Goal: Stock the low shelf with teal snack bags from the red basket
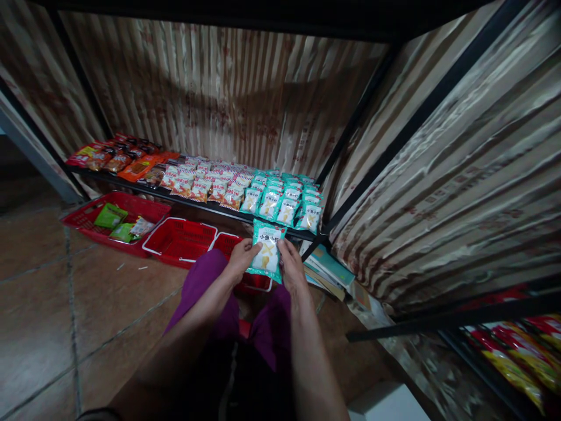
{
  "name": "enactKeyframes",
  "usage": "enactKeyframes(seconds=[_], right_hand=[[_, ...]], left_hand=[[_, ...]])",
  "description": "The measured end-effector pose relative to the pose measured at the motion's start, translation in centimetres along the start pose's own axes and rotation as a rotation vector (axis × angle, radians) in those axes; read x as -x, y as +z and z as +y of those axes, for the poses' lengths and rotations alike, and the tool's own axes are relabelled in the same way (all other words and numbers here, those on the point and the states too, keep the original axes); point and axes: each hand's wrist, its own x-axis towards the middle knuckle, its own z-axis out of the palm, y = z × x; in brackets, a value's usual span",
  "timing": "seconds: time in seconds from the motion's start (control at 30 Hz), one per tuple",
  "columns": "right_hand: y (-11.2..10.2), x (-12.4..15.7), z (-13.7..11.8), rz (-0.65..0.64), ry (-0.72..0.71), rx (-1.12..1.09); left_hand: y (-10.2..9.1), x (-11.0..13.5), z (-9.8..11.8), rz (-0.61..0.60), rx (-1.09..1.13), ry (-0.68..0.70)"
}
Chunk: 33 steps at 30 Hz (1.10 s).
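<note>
A teal and white snack packet [267, 251] is held upright between both my hands, just in front of the low black shelf [184, 202]. My left hand [242, 257] pinches its left edge and my right hand [291, 264] grips its right edge. On the shelf behind it lie rows of matching teal packets [287, 202], then red and white packets [205, 181], then orange and red packets [123, 158] at the left end. My purple-clad knees show below my forearms.
Three red baskets stand on the tiled floor under the shelf: one [114, 222] with green packets, one [180, 241] with nothing visible in it, and one [228, 242] partly hidden by my hands. Books [328, 268] lie by the shelf leg. Striped curtains hang behind. Another shelf of red packets [521, 351] is at right.
</note>
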Motion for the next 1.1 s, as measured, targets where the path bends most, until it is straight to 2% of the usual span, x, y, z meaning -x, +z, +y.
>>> enactKeyframes(seconds=[0.27,0.43,0.57,0.77,1.1], right_hand=[[0.4,0.6,0.1,-0.104,0.000,0.037],[0.6,0.3,0.1,-0.021,-0.018,0.038],[0.1,-0.1,0.4,-0.019,-0.051,0.051],[-0.1,-0.2,0.6,-0.012,-0.055,0.060],[0.1,-0.2,0.8,-0.003,-0.019,0.005]], left_hand=[[0.1,-0.5,0.2,0.073,0.046,0.061],[0.3,-0.2,0.5,0.014,0.038,0.010],[0.4,0.3,0.6,-0.023,0.002,-0.013],[0.9,0.4,0.3,0.027,0.103,-0.032],[1.1,0.4,0.0,0.087,0.109,0.015]])
